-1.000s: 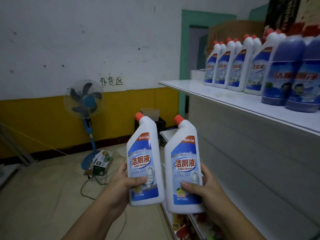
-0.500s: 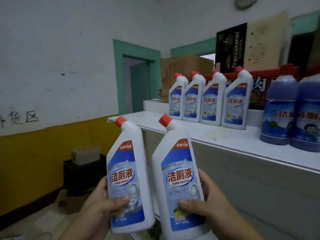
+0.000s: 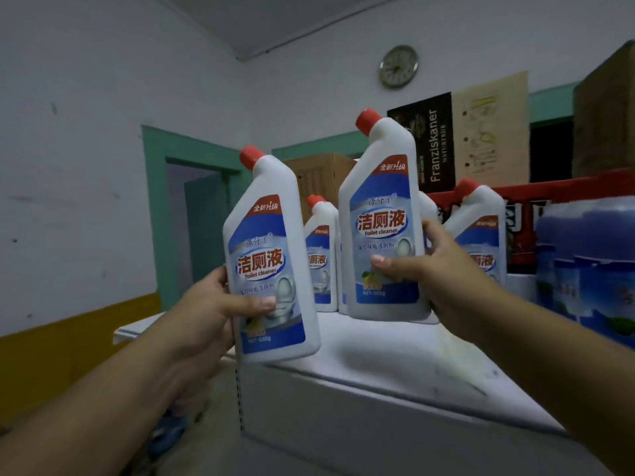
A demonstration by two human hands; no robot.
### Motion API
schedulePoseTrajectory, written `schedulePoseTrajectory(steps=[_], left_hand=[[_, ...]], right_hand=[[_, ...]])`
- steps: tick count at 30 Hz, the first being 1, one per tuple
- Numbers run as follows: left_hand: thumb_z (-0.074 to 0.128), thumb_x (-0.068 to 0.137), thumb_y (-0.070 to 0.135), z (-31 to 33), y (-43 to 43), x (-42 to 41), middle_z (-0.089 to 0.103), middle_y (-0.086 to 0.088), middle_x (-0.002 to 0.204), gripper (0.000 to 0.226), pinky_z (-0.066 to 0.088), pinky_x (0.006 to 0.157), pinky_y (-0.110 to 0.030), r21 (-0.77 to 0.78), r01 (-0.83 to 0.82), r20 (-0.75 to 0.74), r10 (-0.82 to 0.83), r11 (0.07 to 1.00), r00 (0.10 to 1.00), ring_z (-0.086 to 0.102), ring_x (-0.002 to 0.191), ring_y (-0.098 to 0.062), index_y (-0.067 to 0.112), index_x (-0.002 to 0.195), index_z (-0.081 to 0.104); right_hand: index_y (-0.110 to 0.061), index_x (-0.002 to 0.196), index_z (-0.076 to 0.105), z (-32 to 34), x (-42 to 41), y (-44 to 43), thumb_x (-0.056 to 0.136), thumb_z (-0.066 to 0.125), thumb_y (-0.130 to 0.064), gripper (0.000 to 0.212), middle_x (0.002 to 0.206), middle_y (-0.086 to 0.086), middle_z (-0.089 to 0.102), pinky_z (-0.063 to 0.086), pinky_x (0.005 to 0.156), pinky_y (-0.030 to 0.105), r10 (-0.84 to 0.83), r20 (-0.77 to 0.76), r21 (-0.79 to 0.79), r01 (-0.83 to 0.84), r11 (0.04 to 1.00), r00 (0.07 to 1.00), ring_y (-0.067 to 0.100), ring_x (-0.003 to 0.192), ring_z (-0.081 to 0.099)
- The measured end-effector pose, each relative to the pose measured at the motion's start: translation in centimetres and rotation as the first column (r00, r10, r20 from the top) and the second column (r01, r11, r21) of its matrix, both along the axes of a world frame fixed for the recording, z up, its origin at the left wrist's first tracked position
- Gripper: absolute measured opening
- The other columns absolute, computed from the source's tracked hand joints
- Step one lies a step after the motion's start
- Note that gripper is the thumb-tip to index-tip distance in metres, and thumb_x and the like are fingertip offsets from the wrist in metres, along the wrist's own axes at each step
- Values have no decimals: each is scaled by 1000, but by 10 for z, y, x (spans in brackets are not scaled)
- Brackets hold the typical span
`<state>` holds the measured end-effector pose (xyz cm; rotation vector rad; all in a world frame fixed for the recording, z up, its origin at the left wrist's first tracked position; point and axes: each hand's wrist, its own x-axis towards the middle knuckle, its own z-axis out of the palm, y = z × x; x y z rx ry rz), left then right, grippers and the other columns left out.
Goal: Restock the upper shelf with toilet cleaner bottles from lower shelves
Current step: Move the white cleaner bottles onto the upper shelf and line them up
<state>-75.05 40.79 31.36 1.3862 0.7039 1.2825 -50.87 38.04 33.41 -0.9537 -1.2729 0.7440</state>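
Blocking much of the view, two bottles are held up at the flat white upper shelf [image 3: 395, 369]. The left hand [image 3: 206, 314] grasps a white plastic toilet cleaner bottle with a red cap and blue label [image 3: 271, 269], thumb across the lower label, its other fingers hidden behind. The right hand [image 3: 443, 280] grasps a second white red-capped toilet cleaner bottle [image 3: 381, 228] likewise, thumb on the label, fingers wrapped round the far side. This second bottle covers most of the standing white bottles [image 3: 321, 259] at the back of the shelf; only one to each side of it shows well, with slivers of others between. Whether its base touches the shelf or hangs just above it cannot be told. Dark blue bottles [image 3: 591, 269] on the shelf's right part are blurred and cut off by the frame edge, labels unreadable. Both forearms run out at the bottom

The shelf's front edge runs from its left corner, where the first bottle hangs tilted just over the corner, off to the lower right. Bare white surface lies open between that edge and the standing row. Behind the shelf sit a brown cardboard box [image 3: 319, 176] and a red crate [image 3: 549, 197]; above it, a round wall clock [image 3: 398, 65]

Both held bottles have angled necks leaning left and labels facing the camera reading "Toilet cleaner"; the small print below is blurred
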Motion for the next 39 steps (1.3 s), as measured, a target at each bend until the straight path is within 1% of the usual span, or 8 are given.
schedulePoseTrajectory(steps=[7, 11, 15, 19, 21, 26, 32, 39], left_hand=[[77, 46, -7, 6, 117, 8, 73, -14, 98, 74, 59, 71, -46, 3, 97, -78, -97, 995, 992, 71, 89, -33, 12, 114, 54], [83, 40, 2, 0, 178, 19, 72, -11, 102, 76, 55, 81, -58, -11, 133, -113, -133, 991, 985, 69, 93, -33, 20, 109, 54], [86, 45, 7, -19, 215, 31, 73, 1, 96, 70, 61, 65, -38, 38, 144, -158, -136, 989, 978, 72, 82, -18, 27, 104, 56], [84, 55, 6, -37, 226, 36, 73, 16, 80, 56, 51, 46, -14, 71, 174, -150, -162, 982, 975, 70, 74, -3, 34, 96, 56], [83, 51, 17, -40, 229, 34, 70, 16, 86, 56, 49, 44, -11, 102, 171, -169, -153, 980, 974, 67, 79, -8, 38, 94, 54], [77, 51, 26, -41, 237, 31, 59, 28, 100, 61, 48, 60, -10, 95, 241, -223, -215, 966, 951, 57, 88, 1, 54, 93, 44], [84, 54, -8, -50, 240, 45, 63, 18, 102, 96, 52, 52, -11, 66, 320, -255, -294, 945, 921, 67, 82, -2, 47, 115, 34], [88, 35, 6, -47, 237, 40, 68, 14, 100, 98, 57, 65, -20, 64, 325, -262, -299, 943, 918, 69, 88, -9, 45, 113, 43]], right_hand=[[-25, 110, 56, 9, -9, 84, 70, 78, -12, 48, 101, 3, 68, 55, 71, 45, -177, 34, -116, 180, 977, 984, 25, 89, 66], [-25, 110, 56, -9, -22, 111, 66, 80, -5, 53, 103, 2, 66, 52, 88, 53, -349, 44, -114, 352, 929, 936, 26, 96, 64], [-30, 97, 59, -29, -30, 125, 54, 82, -12, 52, 99, -3, 68, 53, 85, 49, -460, 89, -106, 468, 878, 883, 18, 90, 65], [-39, 92, 55, -40, -33, 127, 39, 80, -22, 61, 96, -9, 68, 55, 86, 44, -486, 192, -95, 509, 856, 853, 12, 91, 65], [-42, 92, 53, -44, -32, 127, 40, 79, -27, 61, 98, -12, 67, 55, 88, 41, -475, 278, -106, 518, 849, 835, 9, 94, 64], [-46, 91, 52, -45, -27, 124, 43, 73, -43, 52, 93, -23, 65, 50, 64, 9, -477, 477, -70, 573, 817, 738, -4, 87, 60], [-51, 90, 44, -44, -23, 125, 44, 68, -49, 51, 96, -26, 61, 45, 64, 6, -454, 567, -71, 590, 804, 687, -7, 88, 56], [-52, 90, 39, -42, -28, 122, 47, 63, -55, 49, 92, -34, 52, 40, 59, 2, -396, 613, -91, 558, 825, 684, -12, 84, 51]])
